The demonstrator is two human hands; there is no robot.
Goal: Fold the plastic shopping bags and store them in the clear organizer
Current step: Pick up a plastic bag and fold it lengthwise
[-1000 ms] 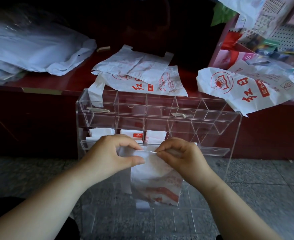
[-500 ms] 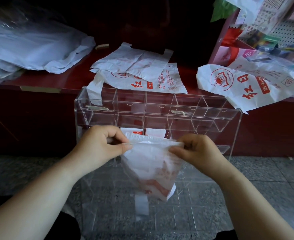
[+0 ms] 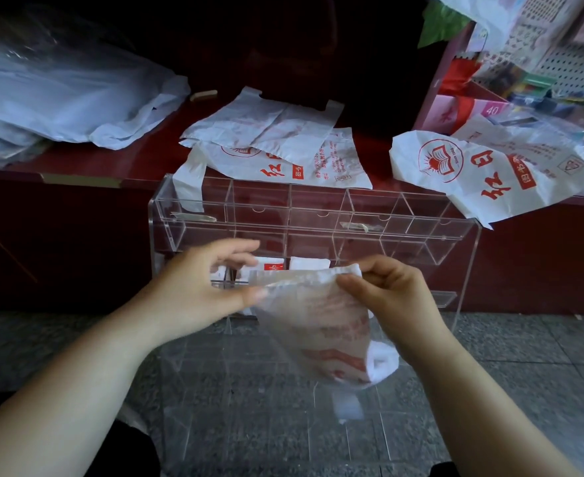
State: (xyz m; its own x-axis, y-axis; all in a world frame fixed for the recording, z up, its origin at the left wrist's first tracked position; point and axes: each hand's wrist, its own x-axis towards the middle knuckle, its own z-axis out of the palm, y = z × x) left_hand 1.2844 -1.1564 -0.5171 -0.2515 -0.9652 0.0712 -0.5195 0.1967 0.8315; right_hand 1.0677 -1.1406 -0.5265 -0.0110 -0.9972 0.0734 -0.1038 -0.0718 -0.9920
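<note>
Right hand (image 3: 385, 292) pinches the bag (image 3: 318, 333) by its top edge. Left hand (image 3: 197, 287) is spread, thumb touching that edge.

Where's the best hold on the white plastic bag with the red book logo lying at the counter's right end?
Pinch the white plastic bag with the red book logo by its lower corner, coming from the front: that corner hangs free over the red counter edge.

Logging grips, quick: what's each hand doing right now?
Left hand: open, thumb touching the folded plastic bag.
Right hand: pinching that bag's top edge.
</note>
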